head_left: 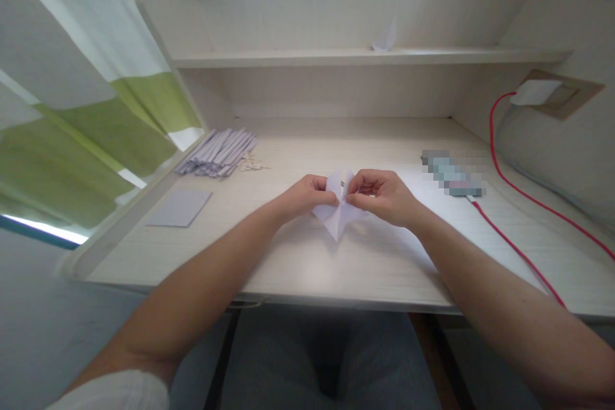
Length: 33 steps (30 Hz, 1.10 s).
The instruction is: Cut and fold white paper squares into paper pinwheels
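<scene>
A folded piece of white paper [337, 221] is held up just above the desk, between my two hands. My left hand [310, 195] pinches its left side between thumb and fingers. On the right side, my right hand [379, 194] grips the paper with thumb and fingertips close together. The paper has a pointed lower end with a crease down its middle, and its upper parts stand apart like flaps. My fingers hide some of its folds.
On the desk [298, 262], a pile of folded paper strips [221, 150] lies at the left, beside some thin pale bits [252, 163]. Nearer sits a flat stack of square paper [180, 208]. A folded paper piece [385, 38] stands on the shelf. A red cable [519, 256] runs from a blurred device [451, 174].
</scene>
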Available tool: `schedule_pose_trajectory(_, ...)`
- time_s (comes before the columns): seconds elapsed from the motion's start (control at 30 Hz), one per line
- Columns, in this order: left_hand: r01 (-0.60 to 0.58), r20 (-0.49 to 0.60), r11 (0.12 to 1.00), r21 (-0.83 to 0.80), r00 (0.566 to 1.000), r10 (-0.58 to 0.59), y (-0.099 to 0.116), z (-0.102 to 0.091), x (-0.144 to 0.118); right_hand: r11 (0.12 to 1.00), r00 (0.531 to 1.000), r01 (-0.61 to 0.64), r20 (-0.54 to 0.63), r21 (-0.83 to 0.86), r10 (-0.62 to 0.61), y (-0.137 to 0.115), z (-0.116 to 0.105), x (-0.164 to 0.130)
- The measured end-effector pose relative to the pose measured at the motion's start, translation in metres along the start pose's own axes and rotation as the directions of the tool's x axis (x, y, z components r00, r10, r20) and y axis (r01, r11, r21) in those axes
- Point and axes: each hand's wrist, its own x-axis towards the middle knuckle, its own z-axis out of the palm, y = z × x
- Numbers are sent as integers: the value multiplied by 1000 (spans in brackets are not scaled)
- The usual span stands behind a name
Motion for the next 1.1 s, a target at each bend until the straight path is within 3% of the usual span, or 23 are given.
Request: schedule_pose_trajectory(1.1,-5,-3,1000,7,1000,5,2,2,-1,997,1000,-8,-25,78,10,1,4,0)
